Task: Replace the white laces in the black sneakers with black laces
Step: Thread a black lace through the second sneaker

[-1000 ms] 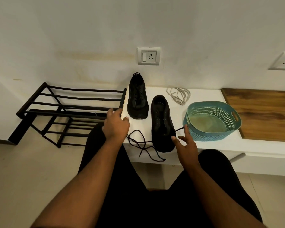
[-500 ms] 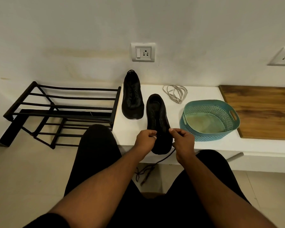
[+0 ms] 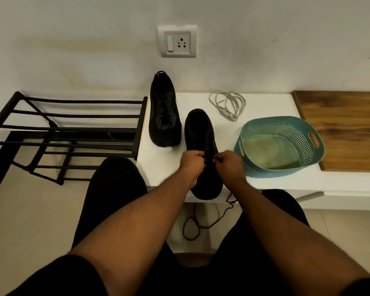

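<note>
Loosely dangling black lace (image 3: 203,226), unthreaded.

Both forearms are bare from elbow to wrist, with no watch, band or ring showing. The left hand (image 3: 191,165) and right hand (image 3: 230,165) wear no gloves. Black short sleeves show at seven and five o'clock; black trousers cover both legs.

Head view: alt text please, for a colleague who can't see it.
Both hands, left and right, pinch a black lace over the nearer black sneaker on a white ledge. A second sneaker, removed white laces and a teal basket sit behind.
</note>
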`<state>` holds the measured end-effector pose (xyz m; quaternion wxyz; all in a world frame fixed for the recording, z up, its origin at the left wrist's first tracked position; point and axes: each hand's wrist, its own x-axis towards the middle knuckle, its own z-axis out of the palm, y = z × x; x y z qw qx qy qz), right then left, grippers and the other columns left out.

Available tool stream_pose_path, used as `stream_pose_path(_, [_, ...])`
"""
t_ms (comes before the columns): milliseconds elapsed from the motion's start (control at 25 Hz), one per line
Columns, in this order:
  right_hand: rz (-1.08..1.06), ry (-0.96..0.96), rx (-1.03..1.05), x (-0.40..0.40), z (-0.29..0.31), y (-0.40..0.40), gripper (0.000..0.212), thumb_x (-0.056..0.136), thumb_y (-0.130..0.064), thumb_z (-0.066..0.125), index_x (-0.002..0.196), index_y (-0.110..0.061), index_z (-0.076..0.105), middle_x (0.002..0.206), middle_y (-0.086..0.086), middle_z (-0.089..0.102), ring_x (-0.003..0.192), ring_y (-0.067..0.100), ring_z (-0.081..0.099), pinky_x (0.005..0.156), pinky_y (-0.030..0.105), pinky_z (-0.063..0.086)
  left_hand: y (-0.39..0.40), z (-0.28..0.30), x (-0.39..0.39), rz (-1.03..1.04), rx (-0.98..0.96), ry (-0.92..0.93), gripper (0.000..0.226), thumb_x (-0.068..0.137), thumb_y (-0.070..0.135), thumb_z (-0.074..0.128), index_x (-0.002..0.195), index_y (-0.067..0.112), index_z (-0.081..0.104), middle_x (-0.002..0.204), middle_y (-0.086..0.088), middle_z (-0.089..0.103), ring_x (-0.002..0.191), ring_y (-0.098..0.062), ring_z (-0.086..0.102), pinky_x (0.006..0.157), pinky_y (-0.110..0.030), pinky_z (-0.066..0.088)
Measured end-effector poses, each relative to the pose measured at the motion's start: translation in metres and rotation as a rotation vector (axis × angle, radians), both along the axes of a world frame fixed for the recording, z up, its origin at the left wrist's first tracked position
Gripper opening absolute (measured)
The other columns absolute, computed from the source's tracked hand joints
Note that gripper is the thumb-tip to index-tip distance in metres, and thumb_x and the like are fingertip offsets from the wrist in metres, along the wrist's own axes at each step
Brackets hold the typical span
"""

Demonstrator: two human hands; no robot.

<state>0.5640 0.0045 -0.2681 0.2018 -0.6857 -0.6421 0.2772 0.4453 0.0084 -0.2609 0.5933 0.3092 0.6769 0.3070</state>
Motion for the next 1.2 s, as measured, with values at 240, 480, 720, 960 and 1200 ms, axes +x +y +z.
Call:
stream_pose_path(240, [0.185,-0.361,-0.013,-0.005,0.007,0.005,0.025,0.094,-0.009,0.046,0.103,0.001,0.066,0.103,0.02,0.057,0.091,0.036,0.059,0.069,0.033,0.038,-0.007,-0.01,0.001,0.048,0.052,-0.046,0.044,0.093,-0.007,0.039,0.118,0.015,0.067,0.111,-0.007,0.068,0.099,-0.025,0.066,0.09,-0.041,0.056])
stream_pose_path(480, [0.082,-0.11,-0.038,0.0,-0.003,0.014,0.023,0.09,-0.008,0.054,0.103,-0.005,0.072,0.098,0.015,0.07,0.089,0.03,0.066,0.078,0.031,0.049,-0.005,-0.005,-0.009,0.006,0.023,-0.189,0.042,0.09,-0.006,0.042,0.115,0.013,0.07,0.113,-0.007,0.068,0.102,-0.024,0.066,0.086,-0.032,0.057])
stream_pose_path(720, [-0.094,0.361,-0.054,0.0,-0.01,-0.015,0.048,0.084,-0.002,0.065,0.129,-0.017,0.057,0.108,0.002,0.07,0.095,0.011,0.064,0.085,0.021,0.05,-0.003,-0.012,0.002,0.28,-0.03,-0.31,0.022,0.089,-0.001,0.064,0.109,0.007,0.069,0.102,-0.012,0.072,0.091,-0.025,0.071,0.079,-0.031,0.059])
stream_pose_path(960, [-0.148,0.3,-0.04,-0.008,-0.012,-0.016,0.047,0.085,-0.013,0.066,0.128,-0.019,0.052,0.098,-0.002,0.067,0.09,0.016,0.065,0.077,0.031,0.053,-0.004,-0.004,0.017,0.051,0.426,0.426,0.019,0.091,-0.002,0.05,0.088,0.017,0.053,0.078,0.002,0.059,0.074,-0.013,0.058,0.059,-0.012,0.041])
stream_pose_path(1200, [-0.118,0.129,-0.032,-0.015,-0.015,-0.017,0.036,0.087,-0.011,0.06,0.123,-0.015,0.055,0.11,0.007,0.067,0.1,0.028,0.063,0.086,0.039,0.053,0.073,0.086,-0.041,-0.006,0.88,0.64,0.025,0.083,-0.008,0.043,0.085,0.017,0.045,0.068,0.003,0.046,0.061,-0.016,0.043,0.055,-0.027,0.029])
